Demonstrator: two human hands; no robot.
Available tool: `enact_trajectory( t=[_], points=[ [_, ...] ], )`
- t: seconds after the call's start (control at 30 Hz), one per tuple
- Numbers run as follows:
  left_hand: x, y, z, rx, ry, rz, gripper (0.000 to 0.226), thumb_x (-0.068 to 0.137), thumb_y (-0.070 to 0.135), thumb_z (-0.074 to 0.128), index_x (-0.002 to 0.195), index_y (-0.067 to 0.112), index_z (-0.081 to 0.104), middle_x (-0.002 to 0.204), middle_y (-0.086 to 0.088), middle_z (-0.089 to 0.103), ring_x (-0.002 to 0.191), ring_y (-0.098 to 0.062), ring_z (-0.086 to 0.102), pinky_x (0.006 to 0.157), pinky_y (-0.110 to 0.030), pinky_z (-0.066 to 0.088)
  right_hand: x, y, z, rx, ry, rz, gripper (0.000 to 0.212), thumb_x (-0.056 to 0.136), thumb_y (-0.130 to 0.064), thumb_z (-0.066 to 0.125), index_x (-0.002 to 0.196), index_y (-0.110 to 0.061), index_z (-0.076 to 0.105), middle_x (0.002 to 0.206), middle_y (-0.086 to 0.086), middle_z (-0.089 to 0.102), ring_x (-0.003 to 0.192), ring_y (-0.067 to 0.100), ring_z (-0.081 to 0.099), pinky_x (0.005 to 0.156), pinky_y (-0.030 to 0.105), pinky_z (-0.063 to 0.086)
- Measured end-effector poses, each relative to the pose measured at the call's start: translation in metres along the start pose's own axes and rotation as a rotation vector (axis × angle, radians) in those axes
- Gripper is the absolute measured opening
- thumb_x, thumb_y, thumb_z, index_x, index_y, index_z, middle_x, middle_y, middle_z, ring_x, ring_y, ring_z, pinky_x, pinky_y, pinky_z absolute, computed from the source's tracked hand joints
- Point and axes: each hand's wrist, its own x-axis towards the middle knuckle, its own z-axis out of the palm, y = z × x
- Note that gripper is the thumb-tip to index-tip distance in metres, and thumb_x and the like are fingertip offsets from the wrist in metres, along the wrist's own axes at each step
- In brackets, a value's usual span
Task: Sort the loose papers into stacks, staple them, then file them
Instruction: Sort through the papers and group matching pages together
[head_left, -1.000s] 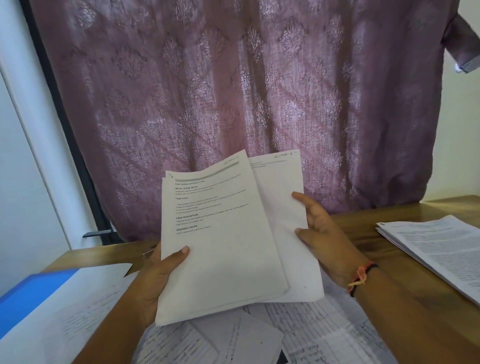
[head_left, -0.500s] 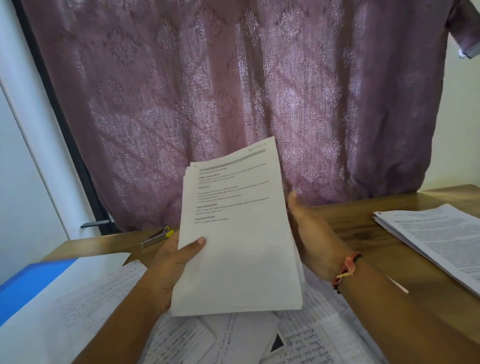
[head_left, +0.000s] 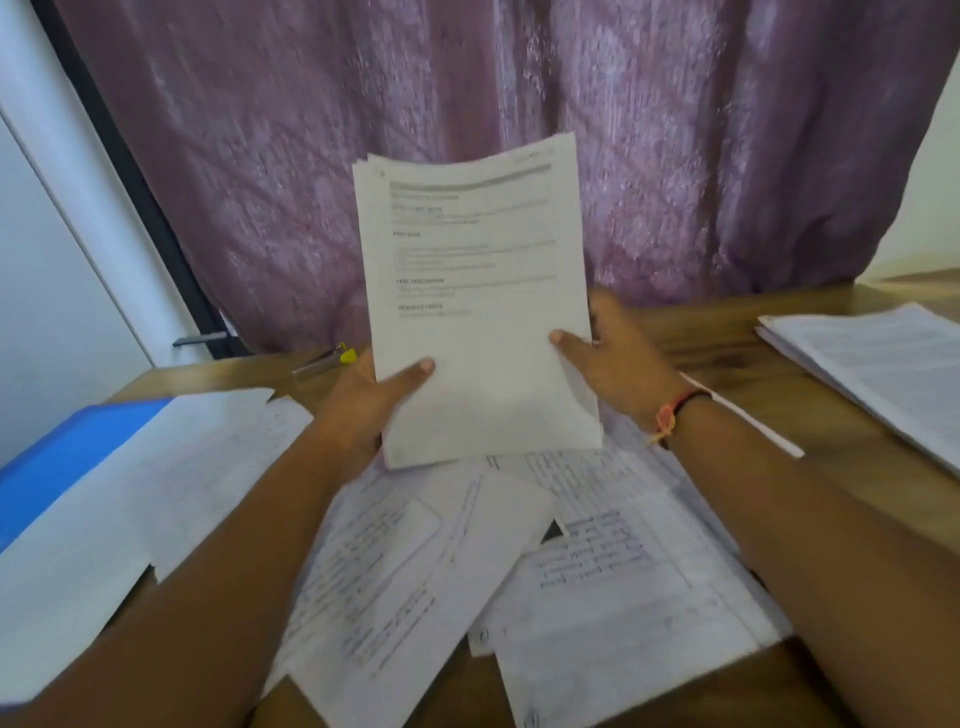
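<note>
A blue plastic folder (head_left: 67, 447) lay at the far left of the brown wooden table (head_left: 727, 338), partly under white sheets. Further right, the left hand (head_left: 363, 400) gripped the lower left edge of an upright stack of white printed papers (head_left: 478, 322), held above the table with the thumb across its front. The right hand (head_left: 618, 358) pinched the stack's right edge. Loose handwritten papers (head_left: 597, 571) lay scattered beneath, and another flat pile of printed pages (head_left: 872, 364) sat at the far right.
</note>
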Motion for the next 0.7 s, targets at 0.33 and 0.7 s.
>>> enact_trajectory(
  t=[0.33, 0.7],
  points=[
    [-0.002, -0.002, -0.001, -0.049, -0.023, -0.090, 0.034, 0.095, 0.019, 0.067, 0.128, 0.026, 0.063, 0.120, 0.000, 0.074, 0.107, -0.020, 0.073, 0.085, -0.041, 0.060, 0.008, 0.008, -0.004, 0.154, -0.130, 0.098, 0.046, 0.096, -0.018, 0.061, 0.140, -0.012, 0.050, 0.135, 0.001, 0.063, 0.124, 0.018, 0.059, 0.108, 0.045, 0.046],
    [0.001, 0.003, -0.012, -0.239, 0.042, -0.110, 0.044, 0.096, 0.013, 0.064, 0.138, 0.024, 0.058, 0.125, -0.001, 0.072, 0.110, -0.020, 0.071, 0.080, -0.035, 0.062, 0.002, 0.002, -0.016, -0.662, -0.101, 0.101, 0.040, 0.105, -0.042, 0.035, 0.104, -0.010, 0.058, 0.100, 0.013, 0.066, 0.099, 0.033, 0.064, 0.076, 0.035, 0.047]
  ],
)
